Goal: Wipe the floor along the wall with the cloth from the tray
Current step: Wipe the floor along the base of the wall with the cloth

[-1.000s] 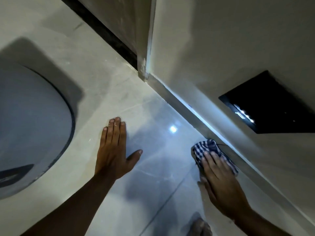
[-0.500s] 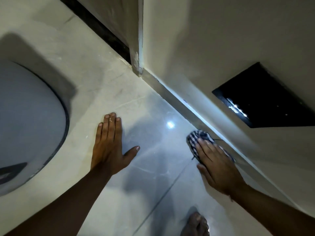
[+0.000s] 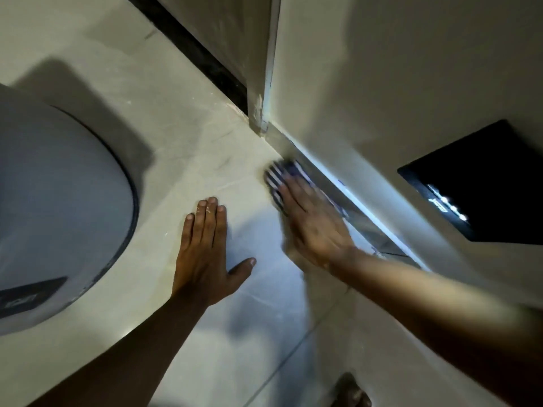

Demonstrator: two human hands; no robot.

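Note:
A blue-and-white checked cloth lies on the pale tiled floor, right against the skirting at the foot of the wall. My right hand presses flat on the cloth, fingers pointing toward the wall corner; hand and cloth are motion-blurred. Only the cloth's far end shows beyond my fingertips. My left hand rests flat on the floor to the left, fingers together, thumb out, holding nothing.
A large round grey object with a dark rim stands on the floor at the left. A dark rectangular panel with small lights sits in the wall at the right. A wall corner with a dark gap lies ahead. A bare foot shows at the bottom.
My right hand has slid the cloth forward along the skirting toward the wall corner. My left hand has stayed planted on the floor.

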